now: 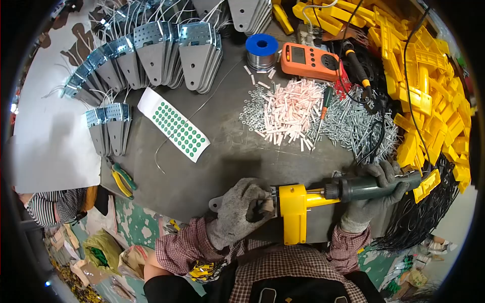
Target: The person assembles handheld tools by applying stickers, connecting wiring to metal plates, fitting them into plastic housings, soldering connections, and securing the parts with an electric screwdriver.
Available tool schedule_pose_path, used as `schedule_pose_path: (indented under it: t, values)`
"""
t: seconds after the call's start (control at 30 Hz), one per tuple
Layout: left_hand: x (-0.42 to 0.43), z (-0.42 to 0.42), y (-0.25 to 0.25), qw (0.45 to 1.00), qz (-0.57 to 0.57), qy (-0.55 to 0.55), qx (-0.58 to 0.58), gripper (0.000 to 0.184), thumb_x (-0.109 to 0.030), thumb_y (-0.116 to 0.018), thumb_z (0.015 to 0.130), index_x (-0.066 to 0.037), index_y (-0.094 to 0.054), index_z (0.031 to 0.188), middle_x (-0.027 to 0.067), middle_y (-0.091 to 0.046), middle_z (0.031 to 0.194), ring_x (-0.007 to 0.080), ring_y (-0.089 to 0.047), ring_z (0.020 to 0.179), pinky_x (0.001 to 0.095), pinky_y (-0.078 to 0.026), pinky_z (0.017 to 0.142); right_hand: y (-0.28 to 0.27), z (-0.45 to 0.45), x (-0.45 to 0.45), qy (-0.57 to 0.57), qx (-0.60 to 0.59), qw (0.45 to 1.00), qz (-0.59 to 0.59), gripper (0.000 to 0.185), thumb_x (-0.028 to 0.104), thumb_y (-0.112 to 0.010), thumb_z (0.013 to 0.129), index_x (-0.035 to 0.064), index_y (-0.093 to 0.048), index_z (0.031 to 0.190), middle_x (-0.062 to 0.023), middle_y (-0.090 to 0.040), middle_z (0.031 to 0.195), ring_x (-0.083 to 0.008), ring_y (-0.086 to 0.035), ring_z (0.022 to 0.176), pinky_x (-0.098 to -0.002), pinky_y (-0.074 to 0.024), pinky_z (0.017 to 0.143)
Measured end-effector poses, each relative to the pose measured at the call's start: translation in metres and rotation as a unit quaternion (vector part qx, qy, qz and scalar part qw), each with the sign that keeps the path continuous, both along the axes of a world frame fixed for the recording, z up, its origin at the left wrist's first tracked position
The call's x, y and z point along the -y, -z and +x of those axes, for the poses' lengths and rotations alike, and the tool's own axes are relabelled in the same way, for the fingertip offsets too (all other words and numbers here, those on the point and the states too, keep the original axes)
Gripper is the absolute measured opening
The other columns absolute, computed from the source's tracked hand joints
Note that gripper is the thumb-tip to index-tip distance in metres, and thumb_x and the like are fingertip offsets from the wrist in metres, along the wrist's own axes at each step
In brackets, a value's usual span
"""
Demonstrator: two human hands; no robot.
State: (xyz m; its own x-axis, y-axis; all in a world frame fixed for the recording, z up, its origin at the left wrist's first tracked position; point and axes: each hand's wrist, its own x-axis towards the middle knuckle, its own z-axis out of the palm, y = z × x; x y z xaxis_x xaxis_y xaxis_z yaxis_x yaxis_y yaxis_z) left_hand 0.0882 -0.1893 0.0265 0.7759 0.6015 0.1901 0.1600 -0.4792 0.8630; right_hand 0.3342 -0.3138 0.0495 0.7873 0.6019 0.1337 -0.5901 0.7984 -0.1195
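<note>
Both hands wear grey gloves. My left hand [241, 212] is closed round the left end of an assembly, where a grey metal tab [215, 204] sticks out beside the glove. A yellow plastic housing [293, 214] sits on this assembly, just right of my left hand. My right hand [371, 197] wraps round a dark green electric screwdriver [361, 188], which lies level with its tip pointing left into the yellow housing. What my left fingers pinch inside the glove's curl is partly hidden.
Fanned metal brackets [197, 55] stand at upper left, near a green sticker sheet [174, 126] and pliers [123, 180]. Beyond my hands are pink sleeves [293, 108], screws [358, 126], a solder spool [261, 53] and an orange multimeter [309, 61]. Yellow parts [429, 91] and black cables [422, 222] fill the right.
</note>
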Motion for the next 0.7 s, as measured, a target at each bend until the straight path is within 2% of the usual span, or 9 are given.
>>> schedule_pose_path:
  t: [0.33, 0.43, 0.53, 0.67, 0.7]
  values:
    - [-0.0016, -0.0007, 0.0088, 0.997, 0.063, 0.043, 0.015, 0.043, -0.010, -0.078, 0.071, -0.006, -0.056, 0.107, 0.0146, -0.060, 0.114, 0.0364, -0.059, 0.102, 0.0470, -0.052, 0.082, 0.0029, 0.0011, 0.0010, 0.024, 0.015, 1.000, -0.007, 0.030, 0.025, -0.066, 0.096, 0.0066, -0.046, 0.109, -0.0007, -0.043, 0.082, -0.0109, -0.047, 0.070, -0.0318, -0.0406, 0.083]
    - [-0.0027, 0.0004, 0.0064, 0.996, 0.067, 0.050, 0.014, 0.041, -0.005, -0.076, 0.073, -0.005, -0.057, 0.109, 0.0146, -0.061, 0.113, 0.0364, -0.061, 0.102, 0.0459, -0.053, 0.081, 0.0011, 0.0017, 0.0019, 0.038, 0.010, 0.999, -0.009, 0.031, 0.027, -0.066, 0.096, 0.0068, -0.046, 0.108, -0.0009, -0.042, 0.081, -0.0113, -0.045, 0.069, -0.0320, -0.0402, 0.081]
    - [-0.0049, 0.0056, 0.0030, 0.996, 0.030, 0.035, 0.070, 0.029, 0.002, -0.070, 0.080, -0.005, -0.061, 0.106, 0.0142, -0.064, 0.110, 0.0349, -0.066, 0.097, 0.0429, -0.056, 0.077, 0.0037, 0.0010, 0.0018, 0.039, 0.011, 0.999, -0.019, 0.032, 0.028, -0.066, 0.096, 0.0066, -0.046, 0.110, -0.0011, -0.042, 0.081, -0.0118, -0.045, 0.071, -0.0319, -0.0401, 0.082]
    - [-0.0072, 0.0047, 0.0042, 0.996, 0.032, 0.038, 0.068, 0.028, 0.001, -0.070, 0.080, -0.006, -0.062, 0.106, 0.0135, -0.065, 0.109, 0.0348, -0.066, 0.096, 0.0429, -0.056, 0.077, 0.0013, 0.0000, 0.0010, 0.035, 0.015, 0.999, -0.025, 0.033, 0.028, -0.067, 0.096, 0.0064, -0.046, 0.110, -0.0011, -0.042, 0.081, -0.0117, -0.045, 0.072, -0.0322, -0.0401, 0.083]
    - [-0.0087, 0.0041, 0.0031, 0.996, 0.029, 0.052, 0.063, 0.031, 0.005, -0.067, 0.081, -0.006, -0.059, 0.109, 0.0162, -0.065, 0.110, 0.0338, -0.067, 0.097, 0.0414, -0.057, 0.078, 0.0018, 0.0000, 0.0013, 0.034, 0.017, 0.999, -0.024, 0.033, 0.029, -0.067, 0.096, 0.0062, -0.046, 0.110, -0.0011, -0.042, 0.081, -0.0117, -0.045, 0.072, -0.0324, -0.0402, 0.084]
